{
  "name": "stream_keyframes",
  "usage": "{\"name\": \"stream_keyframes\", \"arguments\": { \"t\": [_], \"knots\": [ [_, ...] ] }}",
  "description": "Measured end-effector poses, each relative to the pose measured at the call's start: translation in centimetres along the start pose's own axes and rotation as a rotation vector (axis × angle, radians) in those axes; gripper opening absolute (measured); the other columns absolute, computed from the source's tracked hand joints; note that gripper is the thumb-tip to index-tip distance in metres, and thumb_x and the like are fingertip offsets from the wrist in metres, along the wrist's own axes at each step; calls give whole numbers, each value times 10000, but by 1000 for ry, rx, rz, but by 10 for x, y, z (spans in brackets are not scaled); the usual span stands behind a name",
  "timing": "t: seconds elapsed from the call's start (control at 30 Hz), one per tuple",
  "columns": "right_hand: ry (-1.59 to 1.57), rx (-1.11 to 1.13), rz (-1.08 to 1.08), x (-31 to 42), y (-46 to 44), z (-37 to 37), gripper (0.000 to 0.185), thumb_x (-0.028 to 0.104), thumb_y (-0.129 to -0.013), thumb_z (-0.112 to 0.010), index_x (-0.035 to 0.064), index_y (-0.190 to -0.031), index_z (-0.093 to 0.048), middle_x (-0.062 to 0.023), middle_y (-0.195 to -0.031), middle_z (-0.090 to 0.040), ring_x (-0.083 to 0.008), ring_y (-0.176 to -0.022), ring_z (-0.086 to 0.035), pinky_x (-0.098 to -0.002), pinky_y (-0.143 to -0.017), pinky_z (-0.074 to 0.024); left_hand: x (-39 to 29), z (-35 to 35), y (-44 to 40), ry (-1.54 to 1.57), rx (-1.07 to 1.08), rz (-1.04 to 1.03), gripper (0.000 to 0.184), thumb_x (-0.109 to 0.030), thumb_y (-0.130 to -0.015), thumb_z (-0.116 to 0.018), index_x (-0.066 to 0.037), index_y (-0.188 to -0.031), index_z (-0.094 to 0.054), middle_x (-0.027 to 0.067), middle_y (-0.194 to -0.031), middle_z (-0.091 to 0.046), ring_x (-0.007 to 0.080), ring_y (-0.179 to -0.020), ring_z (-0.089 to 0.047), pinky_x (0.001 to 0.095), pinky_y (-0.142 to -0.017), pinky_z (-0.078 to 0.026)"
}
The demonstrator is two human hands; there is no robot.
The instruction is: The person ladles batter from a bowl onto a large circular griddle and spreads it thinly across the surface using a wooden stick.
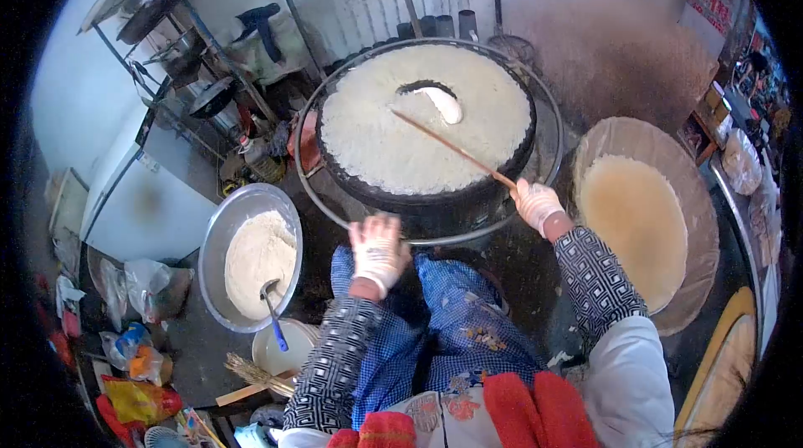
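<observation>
A large round griddle [532, 143] stands in front of me, nearly covered by a thin pale sheet of batter [376, 147]. Near its middle lies a thick white lump of batter [446, 105], with a dark bare curve of griddle along its upper side. My right hand [538, 204], in a thin whitish glove, is closed around the end of a long wooden stick [456, 147]. The stick's far end reaches over the sheet, just below the lump. My gloved left hand [378, 249] has its fingers stretched out at the near side of the metal ring [326, 212] around the griddle; contact is unclear.
Left of me, a metal basin [209, 281] holds pale flour or dough and a blue-handled ladle [274, 318]. Below it are a white bucket [293, 349] and a straw brush [251, 373]. At right stands a lined tub [704, 230] of beige liquid. Shelves [209, 38] hold pans.
</observation>
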State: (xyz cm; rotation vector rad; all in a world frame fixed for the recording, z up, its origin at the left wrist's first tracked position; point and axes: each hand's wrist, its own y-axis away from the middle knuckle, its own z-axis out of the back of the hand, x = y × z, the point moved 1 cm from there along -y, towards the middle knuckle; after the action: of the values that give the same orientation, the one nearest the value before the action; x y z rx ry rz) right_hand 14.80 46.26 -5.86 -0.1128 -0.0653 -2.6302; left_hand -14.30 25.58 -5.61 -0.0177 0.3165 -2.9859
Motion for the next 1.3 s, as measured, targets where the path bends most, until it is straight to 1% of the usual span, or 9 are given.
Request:
{"name": "stream_keyframes", "arguments": {
  "t": [0.1, 0.27, 0.47, 0.67, 0.93, 1.1, 1.17, 1.23, 1.3],
  "knots": [
    [-53, -16, -195, -25, -15, -7, 327, 312, -977, -437, 27, -1003, -596, -221, -915, -690, -368, -877, -674, -472, -766, -527, -53, -24, -12, 56, 226, -82, 534, -407, -821, -654, -96, -1237, -533, 154, -1269, -541, 325, -1274, -428, 572, -1110, -204],
    [-76, -150, 10, -19, -6, -2, 310, 328, -955, -499, 27, -983, -564, -225, -854, -682, -390, -814, -668, -488, -741, -519, -29, -52, -32, 43, 364, -15, 326, -389, -794, -682, -133, -996, -664, 112, -1023, -682, 300, -1077, -599, 490, -1053, -304],
    [6, -55, -187, -49, -31, -12, 273, 300, -963, -471, 43, -988, -560, -207, -829, -681, -385, -799, -667, -498, -717, -519, 11, -55, -44, -100, 473, 41, 229, -237, -827, -559, -208, -934, -760, 56, -978, -731, 217, -1027, -651, 409, -992, -358],
    [-48, -88, 194, -44, 17, -1, 270, 310, -947, -502, 43, -970, -537, -204, -700, -646, -374, -644, -646, -528, -621, -501, 67, -50, -53, -260, 508, 10, 238, -246, -809, -566, -151, -912, -758, 81, -962, -725, 244, -1050, -629, 423, -1039, -323],
    [93, -93, -63, -81, -57, -13, 269, 328, -934, -531, 60, -937, -552, -194, -706, -657, -373, -658, -650, -509, -640, -511, 144, -51, -78, -422, 542, -131, 234, -223, -765, -567, -175, -889, -760, 62, -933, -718, 231, -1028, -622, 418, -1041, -318],
    [-156, 370, -304, -36, -94, 30, 784, 572, -986, -170, 5, -860, -697, -254, -833, -674, -410, -860, -663, -500, -782, -517, 184, -65, -91, -527, 505, -152, 245, -208, -808, -545, -189, -932, -756, 53, -998, -715, 203, -1091, -604, 403, -1079, -296],
    [-421, 309, -148, -24, -77, 12, 804, 601, -978, -175, -10, -764, -652, -258, -758, -647, -463, -802, -616, -512, -714, -472, 193, -58, -98, -547, 534, -175, 246, -224, -811, -556, -195, -953, -755, 39, -1012, -715, 198, -1107, -596, 392, -1078, -298],
    [-724, 34, 77, 0, -47, -18, 454, 450, -987, -463, 47, -850, -620, -144, -653, -592, -323, -578, -549, -398, -581, -454, 207, -68, -102, -569, 446, -190, 208, -231, -795, -586, -204, -904, -760, 24, -979, -713, 189, -1064, -599, 380, -1070, -306],
    [-1243, 383, -245, 60, 6, 43, 261, 247, -909, -662, 88, -1102, -589, 42, -647, -497, -78, -475, -455, -242, -423, -357, 209, -64, -103, -563, 447, -198, 185, -216, -786, -595, -195, -866, -761, 16, -945, -710, 186, -1024, -603, 373, -1061, -314]
  ]
}}
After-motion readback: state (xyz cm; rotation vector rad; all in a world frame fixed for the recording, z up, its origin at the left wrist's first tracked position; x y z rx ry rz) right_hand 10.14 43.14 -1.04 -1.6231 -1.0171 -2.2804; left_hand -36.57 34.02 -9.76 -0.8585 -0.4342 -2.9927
